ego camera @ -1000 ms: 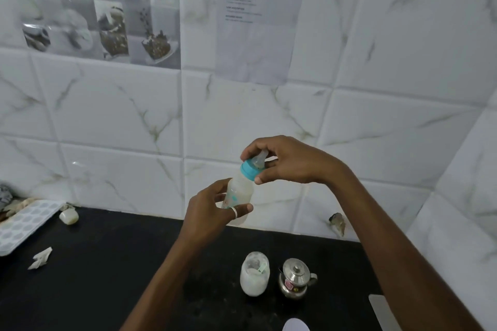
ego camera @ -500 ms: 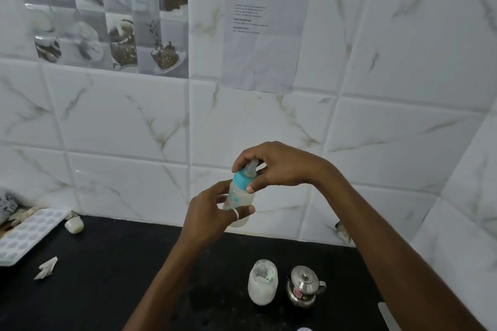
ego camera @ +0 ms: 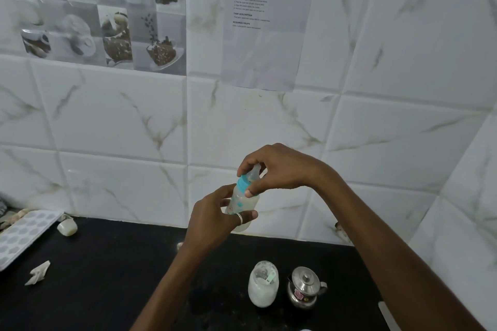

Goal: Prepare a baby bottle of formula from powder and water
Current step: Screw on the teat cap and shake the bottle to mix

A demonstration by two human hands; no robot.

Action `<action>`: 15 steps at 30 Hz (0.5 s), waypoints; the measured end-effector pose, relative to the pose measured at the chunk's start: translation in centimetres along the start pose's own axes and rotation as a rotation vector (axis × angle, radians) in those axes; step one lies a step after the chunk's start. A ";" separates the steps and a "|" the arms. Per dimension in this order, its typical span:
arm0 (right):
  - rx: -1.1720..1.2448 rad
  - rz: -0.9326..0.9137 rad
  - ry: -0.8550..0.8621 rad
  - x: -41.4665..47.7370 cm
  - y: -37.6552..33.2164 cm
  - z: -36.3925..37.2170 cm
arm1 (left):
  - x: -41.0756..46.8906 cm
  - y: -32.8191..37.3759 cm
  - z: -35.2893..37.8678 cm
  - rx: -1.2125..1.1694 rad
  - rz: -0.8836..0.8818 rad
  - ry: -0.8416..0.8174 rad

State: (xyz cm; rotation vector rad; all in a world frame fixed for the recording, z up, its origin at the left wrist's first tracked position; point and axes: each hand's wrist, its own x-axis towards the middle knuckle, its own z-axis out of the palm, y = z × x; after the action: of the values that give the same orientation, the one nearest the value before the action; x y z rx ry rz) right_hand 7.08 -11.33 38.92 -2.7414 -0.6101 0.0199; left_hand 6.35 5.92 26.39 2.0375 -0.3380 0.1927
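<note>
I hold a small clear baby bottle [ego camera: 243, 203] with milky liquid in the air in front of the tiled wall. My left hand [ego camera: 212, 219], with a ring on one finger, grips its body from the left. My right hand [ego camera: 279, 169] comes over the top, fingers pinched around the teal collar [ego camera: 242, 183] and clear teat [ego camera: 254, 173]. Below, on the black counter [ego camera: 107, 277], stands an open glass jar of white powder [ego camera: 263, 287] with a pale scoop inside. Beside it stands a small steel lidded pot [ego camera: 305, 287].
A white dimpled tray [ego camera: 21, 234] lies at the left edge, with a small white cap [ego camera: 67, 227] near it and a crumpled paper scrap [ego camera: 37, 273] in front. A printed sheet [ego camera: 269, 21] is stuck on the tiled wall. A white object's edge [ego camera: 387, 316] shows at lower right.
The view has tilted up slightly, so the hands and bottle sit lower in the frame. My right fingers have shifted around the teal collar; the bottle stays in both hands.
</note>
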 end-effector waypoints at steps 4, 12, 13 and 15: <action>-0.018 -0.032 -0.062 0.4 0.3 -0.8 | 0.3 -0.2 0.3 0.001 0.002 -0.019; -0.007 -0.082 -0.178 0.7 0.7 -1.2 | 0.5 -0.3 0.5 0.002 -0.004 -0.049; -0.008 -0.081 -0.174 0.7 0.7 -1.2 | 0.5 -0.3 0.4 -0.003 -0.004 -0.047; -0.020 -0.076 -0.147 0.7 0.8 -1.2 | 0.5 -0.3 0.4 -0.016 -0.002 -0.040</action>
State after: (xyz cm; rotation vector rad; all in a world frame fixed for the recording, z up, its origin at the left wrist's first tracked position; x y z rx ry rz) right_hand 8.12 -12.16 39.84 -2.7515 -0.7571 0.2002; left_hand 6.89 5.59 26.07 2.0283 -0.3606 0.1478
